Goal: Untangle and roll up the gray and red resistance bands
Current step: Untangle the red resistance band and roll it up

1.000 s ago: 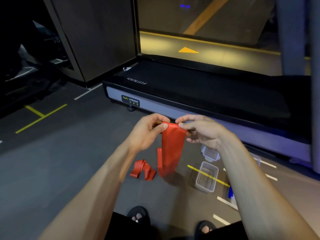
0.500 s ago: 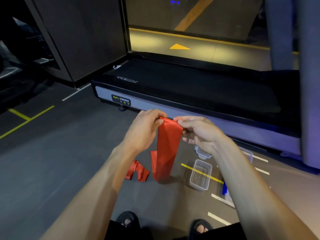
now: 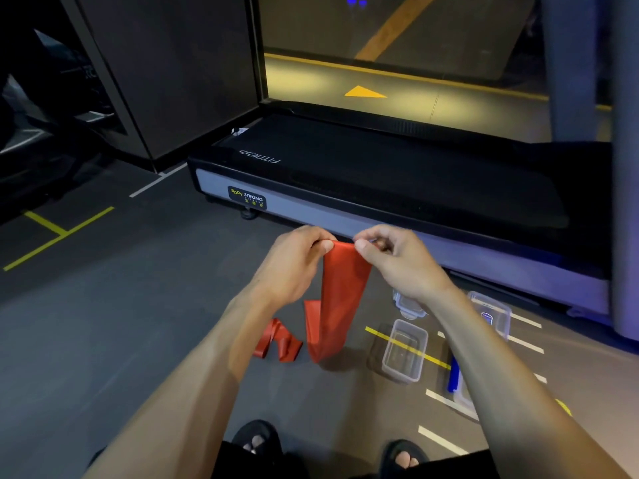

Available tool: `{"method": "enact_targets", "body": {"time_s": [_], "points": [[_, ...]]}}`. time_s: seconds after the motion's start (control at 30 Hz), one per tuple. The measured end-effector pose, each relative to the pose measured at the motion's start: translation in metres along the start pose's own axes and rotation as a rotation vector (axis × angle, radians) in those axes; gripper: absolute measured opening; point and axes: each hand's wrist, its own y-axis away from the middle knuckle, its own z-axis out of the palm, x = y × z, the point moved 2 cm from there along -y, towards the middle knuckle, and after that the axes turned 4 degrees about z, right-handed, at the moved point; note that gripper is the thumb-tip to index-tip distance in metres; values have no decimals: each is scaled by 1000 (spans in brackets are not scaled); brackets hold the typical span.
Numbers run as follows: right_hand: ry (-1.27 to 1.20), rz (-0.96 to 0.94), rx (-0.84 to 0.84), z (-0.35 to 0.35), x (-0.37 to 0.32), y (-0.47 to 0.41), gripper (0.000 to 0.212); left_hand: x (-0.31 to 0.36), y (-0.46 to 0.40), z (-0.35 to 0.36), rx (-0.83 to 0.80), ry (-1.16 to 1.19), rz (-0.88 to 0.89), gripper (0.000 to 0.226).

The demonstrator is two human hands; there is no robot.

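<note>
Both hands pinching top edge of red band, just in front of the treadmill: left hand, right hand. Band hanging down, tail lying crumpled on floor. Gray band not visible. Clear tub sitting right of band, contents unclear; right forearm hiding further containers.

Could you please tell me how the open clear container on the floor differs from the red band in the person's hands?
The red band is soft and opaque; the clear container is stiff and see-through. The red band is pinched at its top edge by the left hand and right hand and hangs down to the floor, while the clear container sits untouched beside it. The red band lies folded at its lower end; the clear container stands upright and open.
</note>
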Motion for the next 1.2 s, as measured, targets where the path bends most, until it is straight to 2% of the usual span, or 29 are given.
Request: {"method": "enact_targets", "body": {"time_s": [0.1,0.2,0.5,0.8,1.0,1.2], "points": [[149,-78,-39,6,-1,1,20,0,1,-1,-42,21,1,19],[129,-108,-13,8,-6,1,11,-2,4,-2,-58,62,10,19],[93,-60,2,11,-10,1,14,-12,9,-3,-87,320,0,19],[-59,18,-98,8,-13,0,15,-11,10,-9,-12,193,118,27],[-161,92,-202,6,-13,2,27,-11,10,-6,-38,202,119,19],[-190,146,-194,8,-14,3,24,-11,9,-4,-59,68,156,16]]}}
